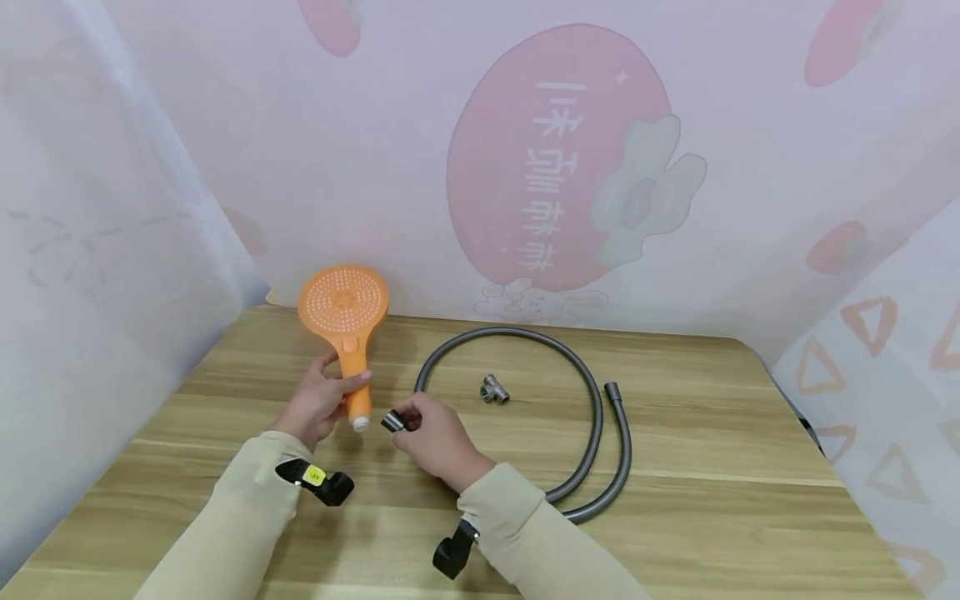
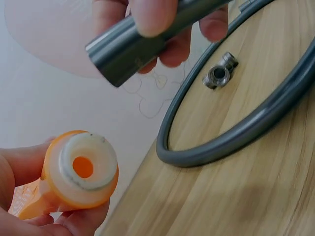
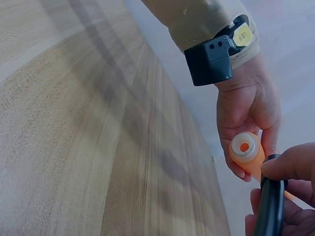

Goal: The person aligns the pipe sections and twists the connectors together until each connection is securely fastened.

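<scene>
An orange shower head (image 1: pixel 343 302) is held up by its handle in my left hand (image 1: pixel 315 403), spray face toward the camera. Its white threaded end (image 2: pixel 89 161) points down and toward the head camera, with a round hole in it. My right hand (image 1: pixel 437 437) pinches the grey shower hose (image 1: pixel 588 450) just behind its metal end fitting (image 2: pixel 125 51). That fitting is close to the handle's white end but apart from it. In the right wrist view, the hose (image 3: pixel 270 209) runs under the thumb, with the shower head's end (image 3: pixel 244 146) just beyond.
A small metal tee fitting (image 1: pixel 495 389) lies on the wooden table (image 1: pixel 720 433) inside the hose's loop. The hose's other end (image 1: pixel 612 391) rests to the right. A printed curtain (image 1: pixel 405 167) hangs behind the table and at both sides.
</scene>
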### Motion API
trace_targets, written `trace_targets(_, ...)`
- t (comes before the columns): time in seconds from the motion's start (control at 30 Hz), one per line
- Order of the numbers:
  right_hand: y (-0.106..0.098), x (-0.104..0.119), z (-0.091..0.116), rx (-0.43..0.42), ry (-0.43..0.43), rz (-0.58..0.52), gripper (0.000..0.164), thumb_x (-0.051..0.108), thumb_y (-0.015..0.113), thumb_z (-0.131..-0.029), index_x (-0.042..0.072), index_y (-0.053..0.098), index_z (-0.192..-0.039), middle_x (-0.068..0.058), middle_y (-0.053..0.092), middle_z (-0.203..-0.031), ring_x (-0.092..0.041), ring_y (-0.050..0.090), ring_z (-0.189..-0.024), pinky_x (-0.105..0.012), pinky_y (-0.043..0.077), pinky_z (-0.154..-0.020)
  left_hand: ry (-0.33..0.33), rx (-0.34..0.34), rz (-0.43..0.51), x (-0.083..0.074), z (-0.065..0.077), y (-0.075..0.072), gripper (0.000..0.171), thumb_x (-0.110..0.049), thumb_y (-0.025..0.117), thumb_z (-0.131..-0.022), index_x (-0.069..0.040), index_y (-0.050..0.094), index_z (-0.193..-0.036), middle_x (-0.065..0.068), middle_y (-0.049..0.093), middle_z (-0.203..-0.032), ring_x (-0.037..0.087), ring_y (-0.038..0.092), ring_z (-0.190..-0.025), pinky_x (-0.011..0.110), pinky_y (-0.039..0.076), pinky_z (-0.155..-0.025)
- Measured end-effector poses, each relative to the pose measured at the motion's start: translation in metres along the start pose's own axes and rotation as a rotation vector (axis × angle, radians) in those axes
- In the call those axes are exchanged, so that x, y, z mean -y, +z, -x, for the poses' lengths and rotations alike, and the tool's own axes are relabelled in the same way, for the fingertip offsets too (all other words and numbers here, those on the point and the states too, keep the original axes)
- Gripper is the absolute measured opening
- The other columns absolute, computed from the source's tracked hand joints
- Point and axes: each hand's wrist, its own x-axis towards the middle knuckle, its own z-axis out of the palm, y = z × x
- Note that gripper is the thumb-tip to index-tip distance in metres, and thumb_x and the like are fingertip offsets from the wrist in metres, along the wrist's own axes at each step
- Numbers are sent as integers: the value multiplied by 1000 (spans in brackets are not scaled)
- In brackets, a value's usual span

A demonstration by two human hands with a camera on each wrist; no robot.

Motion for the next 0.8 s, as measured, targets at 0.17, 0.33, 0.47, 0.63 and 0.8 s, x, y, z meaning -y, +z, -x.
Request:
trace_targets(0.17, -1, 0, 1, -4, -7, 2, 25, 0, 68, -84, 5, 64, -108, 0, 65, -95, -8, 59, -86, -22, 50, -75, 18, 1, 34, -3, 2, 5, 93, -14, 63, -94, -14, -7, -155, 25, 20, -154, 28, 44, -120, 30, 45, -87)
trace_targets(0.33, -4, 1, 2, -15, 0, -5, 26, 0, 68, -83, 5, 65, -109, 0, 64, -95, -8, 58, -85, -22, 49, -75, 36, -12, 66, -4, 2, 9, 91, -10, 61, -95, -12, -7, -154, 25, 22, -153, 24, 47, -114, 22, 49, -76)
trace_targets(0.47, -6, 2, 3, -21, 4, -2, 26, 1, 68, -84, 6, 65, -109, 1, 64, -95, -7, 58, -85, -22, 49, -74, 41, -23, 89, -4, 3, 12, 90, -10, 61, -95, -13, -8, -154, 24, 22, -154, 28, 45, -121, 22, 49, -77)
trace_targets(0.63, -10, 1, 5, -21, -9, -29, 25, 1, 68, -84, 6, 65, -109, 1, 63, -96, -8, 58, -86, -22, 50, -75, 63, -38, 116, -6, 5, 16, 88, -7, 59, -95, -13, -6, -154, 22, 25, -151, 24, 49, -114, 22, 50, -76)
trace_targets(0.8, -13, -2, 7, -23, -17, -33, 27, 2, 67, -85, 5, 64, -111, 1, 63, -97, -8, 58, -88, -22, 50, -76, 84, -54, 134, -8, 9, 20, 87, -7, 61, -94, -13, -3, -154, 19, 33, -142, 17, 54, -100, 23, 52, -74)
